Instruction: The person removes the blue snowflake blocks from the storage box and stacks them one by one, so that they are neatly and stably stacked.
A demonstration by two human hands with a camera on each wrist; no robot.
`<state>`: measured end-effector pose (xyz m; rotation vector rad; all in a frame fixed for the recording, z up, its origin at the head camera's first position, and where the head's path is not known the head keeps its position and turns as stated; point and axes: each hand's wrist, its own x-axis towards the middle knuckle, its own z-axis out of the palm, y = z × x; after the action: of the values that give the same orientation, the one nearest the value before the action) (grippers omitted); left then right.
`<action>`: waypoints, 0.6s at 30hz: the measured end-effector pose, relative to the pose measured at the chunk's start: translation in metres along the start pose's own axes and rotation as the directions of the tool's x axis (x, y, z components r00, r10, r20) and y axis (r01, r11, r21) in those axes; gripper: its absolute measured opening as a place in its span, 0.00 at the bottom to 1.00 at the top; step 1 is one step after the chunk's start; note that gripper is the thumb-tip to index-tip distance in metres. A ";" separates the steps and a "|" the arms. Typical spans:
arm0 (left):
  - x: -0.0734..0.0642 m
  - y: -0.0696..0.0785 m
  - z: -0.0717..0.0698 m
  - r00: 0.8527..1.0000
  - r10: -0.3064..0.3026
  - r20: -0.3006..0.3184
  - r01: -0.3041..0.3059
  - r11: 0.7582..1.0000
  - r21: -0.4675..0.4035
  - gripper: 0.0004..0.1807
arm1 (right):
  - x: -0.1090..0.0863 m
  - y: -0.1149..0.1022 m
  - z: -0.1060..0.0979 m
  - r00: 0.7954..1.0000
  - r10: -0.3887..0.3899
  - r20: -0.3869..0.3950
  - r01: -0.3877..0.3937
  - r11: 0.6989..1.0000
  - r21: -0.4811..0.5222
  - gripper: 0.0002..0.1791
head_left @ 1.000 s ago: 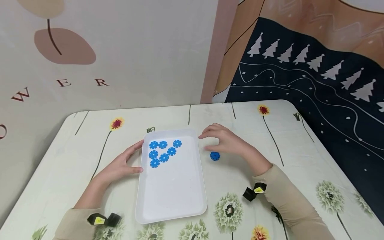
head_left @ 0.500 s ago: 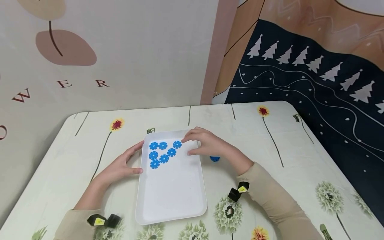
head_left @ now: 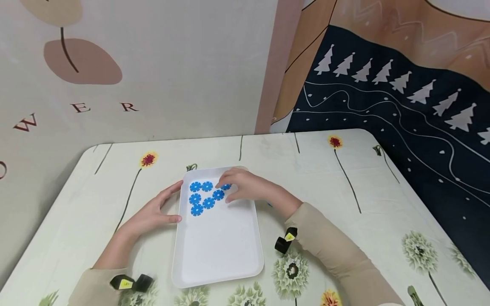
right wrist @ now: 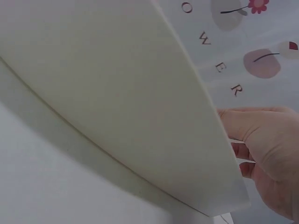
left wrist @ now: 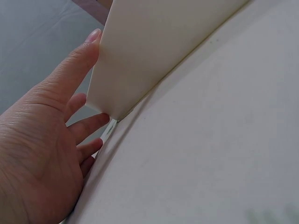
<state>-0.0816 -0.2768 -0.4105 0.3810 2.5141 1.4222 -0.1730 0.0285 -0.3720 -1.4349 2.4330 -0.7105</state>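
Note:
A white tray [head_left: 218,250] lies on the table with several blue notched plastic discs [head_left: 208,203] in its far left part. My left hand [head_left: 155,212] rests against the tray's left side, thumb and fingers spread; in the left wrist view the thumb lies at the rim of the tray [left wrist: 145,46]. Over the tray's far right part is my right hand [head_left: 245,185], thumb and fingers apart, nothing visibly between them. Its fingertips partly cover the rightmost blue disc [head_left: 226,187]; contact cannot be told. In the right wrist view the tray wall hides the fingertips of the right hand [right wrist: 273,154].
Another blue piece [head_left: 269,205] lies on the table right of the tray, mostly hidden by my right wrist. A flower-print cloth [head_left: 321,178] covers the table. A printed wall [head_left: 191,85] stands behind the table's far edge.
My right hand has moved left from beside the tray to over it, reaching the rightmost disc. The loose blue piece is now mostly covered by the wrist. My left hand stays put.

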 end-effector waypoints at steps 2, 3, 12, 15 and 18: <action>0.000 0.000 0.000 1.000 -0.001 -0.002 0.001 1.000 0.001 0.53 | 0.005 0.001 0.003 1.000 -0.008 0.012 0.008 1.000 -0.022 0.23; 0.000 0.000 0.001 1.000 -0.001 -0.001 0.001 1.000 0.003 0.53 | 0.007 0.002 0.004 1.000 -0.014 0.017 0.014 1.000 -0.024 0.23; 0.000 0.001 0.001 1.000 0.006 0.001 -0.007 1.000 0.012 0.54 | 0.019 0.006 0.011 0.998 0.003 0.056 0.000 0.999 -0.053 0.23; 0.000 0.001 0.001 1.000 0.000 0.000 0.000 1.000 0.020 0.54 | 0.023 0.007 0.012 0.998 0.015 0.066 -0.011 0.997 -0.073 0.24; 0.000 0.002 0.001 1.000 -0.008 -0.002 0.008 1.000 0.024 0.53 | 0.026 0.009 0.014 0.997 0.021 0.074 -0.015 0.996 -0.086 0.24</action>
<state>-0.0811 -0.2752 -0.4096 0.3739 2.5338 1.3910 -0.1867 0.0053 -0.3871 -1.4414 2.4427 -0.5444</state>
